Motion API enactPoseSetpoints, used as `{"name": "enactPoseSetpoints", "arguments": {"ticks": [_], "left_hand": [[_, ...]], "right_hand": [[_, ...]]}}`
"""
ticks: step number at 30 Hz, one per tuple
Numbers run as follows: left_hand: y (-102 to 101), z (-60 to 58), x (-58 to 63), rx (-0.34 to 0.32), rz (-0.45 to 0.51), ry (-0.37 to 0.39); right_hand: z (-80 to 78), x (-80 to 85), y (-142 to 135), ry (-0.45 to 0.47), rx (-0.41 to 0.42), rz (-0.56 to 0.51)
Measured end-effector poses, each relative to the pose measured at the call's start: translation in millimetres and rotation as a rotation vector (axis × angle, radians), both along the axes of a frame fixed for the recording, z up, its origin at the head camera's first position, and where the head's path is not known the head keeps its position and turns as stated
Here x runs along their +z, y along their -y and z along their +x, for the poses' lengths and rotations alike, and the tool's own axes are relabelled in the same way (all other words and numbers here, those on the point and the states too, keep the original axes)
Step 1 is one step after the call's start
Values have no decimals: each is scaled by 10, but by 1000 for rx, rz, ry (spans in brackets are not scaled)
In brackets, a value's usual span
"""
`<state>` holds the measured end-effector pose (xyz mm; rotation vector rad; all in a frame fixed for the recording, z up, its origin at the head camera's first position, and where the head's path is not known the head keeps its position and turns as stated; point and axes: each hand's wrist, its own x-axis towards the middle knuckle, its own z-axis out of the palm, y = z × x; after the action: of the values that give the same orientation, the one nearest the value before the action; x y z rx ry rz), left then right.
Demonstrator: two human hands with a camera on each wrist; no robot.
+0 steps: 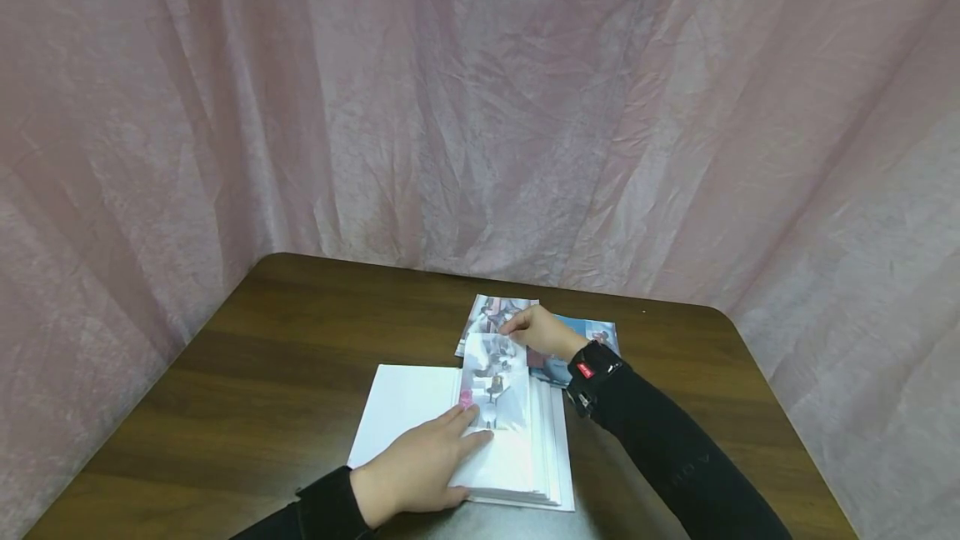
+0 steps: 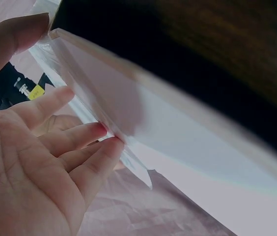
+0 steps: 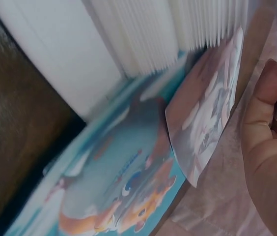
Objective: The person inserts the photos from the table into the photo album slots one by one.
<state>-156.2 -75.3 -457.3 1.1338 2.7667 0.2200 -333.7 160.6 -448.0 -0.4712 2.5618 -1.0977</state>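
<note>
An album with white pages (image 1: pixel 412 394) lies spread on the table. Over its right-hand page is a photo (image 1: pixel 498 369) with pale grey and pink figures, its lower part apparently in a clear sleeve. My right hand (image 1: pixel 545 332) pinches the photo's top edge between thumb and fingers; the right wrist view shows that grip (image 3: pixel 271 123) at its right side. My left hand (image 1: pixel 420 461) rests on the album with fingers extended, fingertips at the photo's lower left. In the left wrist view its fingertips (image 2: pixel 111 140) touch the clear sleeve's edge.
Behind the album lie more loose pictures: a greyish-pink one (image 1: pixel 486 311) and a blue cartoon one (image 1: pixel 603 332), partly under my right hand and wrist. The brown wooden table (image 1: pixel 300 332) has rounded far corners. A pink curtain (image 1: pixel 480 107) hangs behind it.
</note>
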Motion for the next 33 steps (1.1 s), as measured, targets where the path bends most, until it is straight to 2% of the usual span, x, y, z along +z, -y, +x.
{"name": "enactPoseSetpoints", "arguments": {"ticks": [7, 15, 22, 33], "left_hand": [[5, -4, 6, -11, 8, -29], [4, -1, 15, -5, 13, -12], [9, 9, 20, -11, 16, -32], [0, 17, 40, -12, 14, -13]], "right_hand": [[97, 15, 63, 18, 39, 24], [130, 3, 86, 61, 67, 9], [167, 28, 71, 48, 142, 17], [200, 88, 101, 18, 214, 84]]}}
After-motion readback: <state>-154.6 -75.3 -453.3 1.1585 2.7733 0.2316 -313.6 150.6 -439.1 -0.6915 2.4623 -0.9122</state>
